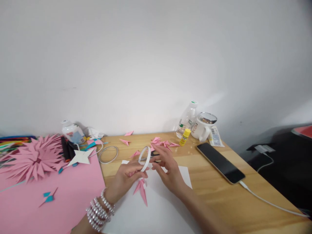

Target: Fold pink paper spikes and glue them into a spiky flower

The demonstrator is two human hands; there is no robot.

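My left hand is closed on a narrow white ring that looks like a roll of tape, holding it upright between thumb and fingers. Just right of the ring is my right hand, its thumb and fingers bent and apart with nothing visible between them. Below the left fingers, folded pink paper pieces show over a white sheet; whether that hand also touches them I cannot tell. Dark-handled scissors lie behind the right fingers, partly hidden.
More pink folded pieces and a yellow glue stick are farther back, near a plastic bottle and a mug. A phone charges at right. At left, a spiky pink paper flower rests on pink paper.
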